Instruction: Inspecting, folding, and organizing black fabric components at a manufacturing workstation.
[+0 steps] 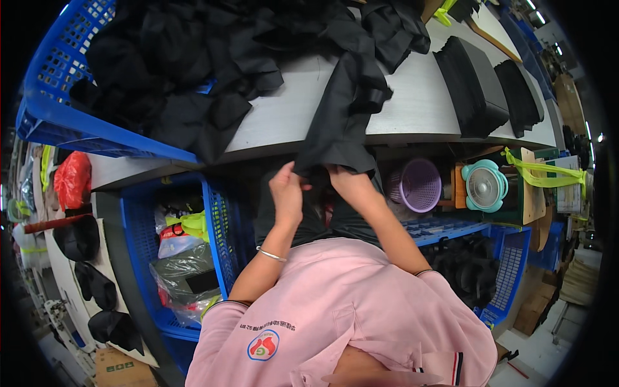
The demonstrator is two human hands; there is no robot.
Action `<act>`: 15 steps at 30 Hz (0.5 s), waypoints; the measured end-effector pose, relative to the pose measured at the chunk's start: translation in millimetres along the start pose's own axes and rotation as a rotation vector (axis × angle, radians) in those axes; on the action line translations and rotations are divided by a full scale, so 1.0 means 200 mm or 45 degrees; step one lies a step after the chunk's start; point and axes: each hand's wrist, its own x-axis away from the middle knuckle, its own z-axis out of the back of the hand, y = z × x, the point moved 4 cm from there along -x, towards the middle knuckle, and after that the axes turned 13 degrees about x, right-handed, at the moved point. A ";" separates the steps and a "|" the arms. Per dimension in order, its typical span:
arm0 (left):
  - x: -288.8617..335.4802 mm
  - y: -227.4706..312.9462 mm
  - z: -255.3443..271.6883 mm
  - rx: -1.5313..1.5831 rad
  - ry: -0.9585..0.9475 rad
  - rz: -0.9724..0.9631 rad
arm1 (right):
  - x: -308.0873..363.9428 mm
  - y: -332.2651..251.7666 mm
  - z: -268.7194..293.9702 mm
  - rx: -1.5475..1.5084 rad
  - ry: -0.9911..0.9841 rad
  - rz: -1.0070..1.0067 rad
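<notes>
A length of black fabric (342, 106) runs from the table down over its front edge toward me. My left hand (287, 193) is closed, thumb and finger pinched at the cloth's lower left corner. My right hand (351, 188) is at the lower edge, its fingers tucked under the fabric and partly hidden by it. The cloth's far end meets a large heap of similar black pieces (174, 58) at the back left of the table.
The white table (412, 97) carries stacks of black pieces (474, 87) at right. A blue crate (71, 126) rests at left; another blue crate (216, 238) with bagged items stands below. Under the table are a purple basket (419, 186) and a small turquoise fan (485, 186).
</notes>
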 end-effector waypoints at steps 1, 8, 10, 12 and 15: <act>0.03 -0.01 -0.05 0.081 -0.058 0.038 | 0.00 -0.03 -0.01 0.087 0.139 -0.160; 0.06 0.00 -0.26 0.263 -0.287 0.140 | -0.15 -0.11 0.24 0.234 0.192 -0.170; 0.07 0.01 -0.28 0.238 -0.306 0.084 | -0.17 -0.18 0.31 0.310 0.409 -0.107; 0.05 -0.10 -0.25 0.218 -0.262 0.180 | -0.09 -0.05 0.06 0.280 0.185 -0.141; 0.10 -0.21 -0.22 0.146 -0.215 0.301 | -0.16 0.01 0.02 0.287 0.102 -0.164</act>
